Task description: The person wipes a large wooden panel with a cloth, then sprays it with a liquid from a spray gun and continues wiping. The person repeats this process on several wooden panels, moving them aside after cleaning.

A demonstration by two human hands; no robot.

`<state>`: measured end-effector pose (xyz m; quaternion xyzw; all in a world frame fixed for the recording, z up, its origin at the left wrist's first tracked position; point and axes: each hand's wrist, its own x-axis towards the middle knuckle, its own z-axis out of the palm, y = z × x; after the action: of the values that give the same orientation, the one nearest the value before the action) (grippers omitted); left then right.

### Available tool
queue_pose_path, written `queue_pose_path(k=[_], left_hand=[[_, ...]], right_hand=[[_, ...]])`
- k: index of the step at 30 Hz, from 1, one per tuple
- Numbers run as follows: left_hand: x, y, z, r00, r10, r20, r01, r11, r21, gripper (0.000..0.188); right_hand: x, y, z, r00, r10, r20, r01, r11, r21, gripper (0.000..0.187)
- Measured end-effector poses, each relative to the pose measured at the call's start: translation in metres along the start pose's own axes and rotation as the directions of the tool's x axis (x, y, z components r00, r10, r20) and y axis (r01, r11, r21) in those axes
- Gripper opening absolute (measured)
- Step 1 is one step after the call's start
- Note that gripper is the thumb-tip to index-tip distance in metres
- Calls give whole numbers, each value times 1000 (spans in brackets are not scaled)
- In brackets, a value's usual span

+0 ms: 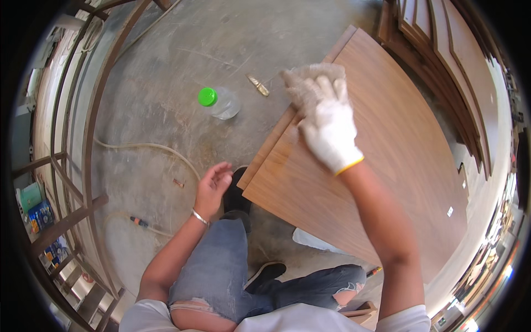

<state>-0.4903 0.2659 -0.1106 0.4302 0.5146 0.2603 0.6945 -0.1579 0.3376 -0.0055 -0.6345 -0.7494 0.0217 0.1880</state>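
Observation:
In a white knitted glove with a yellow cuff edge, my right hand (pixel 330 124) presses a greyish-brown rag (pixel 310 83) onto the wooden board, close to its far left edge. The rag is blurred. The board (pixel 381 171) is a broad brown wood-grain panel with one curved side, and another panel (pixel 265 143) shows beneath it along the left edge. My bare left hand (pixel 213 191) wears a bracelet and hovers above my left knee, left of the board's near corner. Its fingers are loosely bent and apart from the thumb, with nothing in them.
On the concrete floor stand a clear jar with a green lid (pixel 208 97) and a crumpled tube (pixel 258 86). A pale hose (pixel 149 145) curves along the left, beside a brown metal frame (pixel 91 110). Several brown panels (pixel 464 72) lean at the far right.

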Motion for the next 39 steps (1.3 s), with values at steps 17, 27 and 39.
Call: queue_pose_path(k=[17,27,39], left_hand=[[-13,1,21,953,-14,304,43,995,-87,65],[-7,20,30,932,-71,355,74,997,5,69],[-14,-1,17,954,-5,300,-27,994,105,76]], right_hand=[[-52,-78,9,976,-193,97,152,933,327,32],[94,218,3,999,36,26,-19,874,-486,39],[20,-23,20,995,-90,45,82,985,154,33]])
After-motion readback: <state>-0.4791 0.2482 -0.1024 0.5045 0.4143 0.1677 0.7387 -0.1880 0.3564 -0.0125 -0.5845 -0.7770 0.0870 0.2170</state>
